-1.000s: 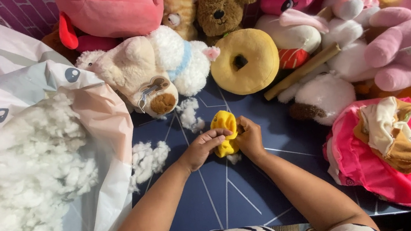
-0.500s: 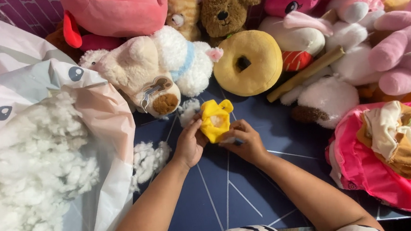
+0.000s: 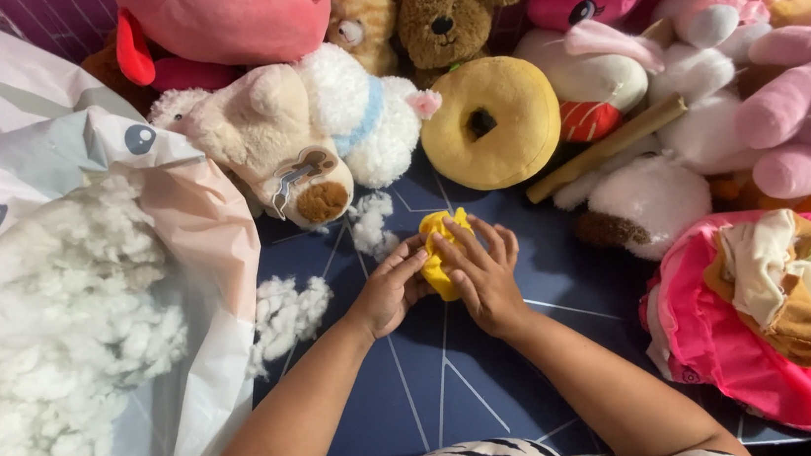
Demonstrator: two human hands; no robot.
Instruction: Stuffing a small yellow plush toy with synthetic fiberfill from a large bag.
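Observation:
A small yellow plush piece (image 3: 437, 227) lies on the dark blue mat (image 3: 441, 393) in the middle of the view. My left hand (image 3: 388, 287) grips its left side. My right hand (image 3: 480, 270) presses flat over its right side, covering most of it. A clump of white stuffing (image 3: 368, 224) lies just beyond the yellow piece, and another clump (image 3: 285, 314) sits left of my left wrist.
A large pale bag full of white stuffing (image 3: 49, 332) fills the left side. Plush toys line the back: a cream bear (image 3: 263, 138), a yellow ring-shaped plush (image 3: 492, 122), a brown dog (image 3: 449, 11), pink toys (image 3: 810, 110). A pink fabric heap (image 3: 733, 335) lies right.
The yellow piece was lifted up between both hands half a second ago; now it is pressed down on the mat, with my right hand flattened over it.

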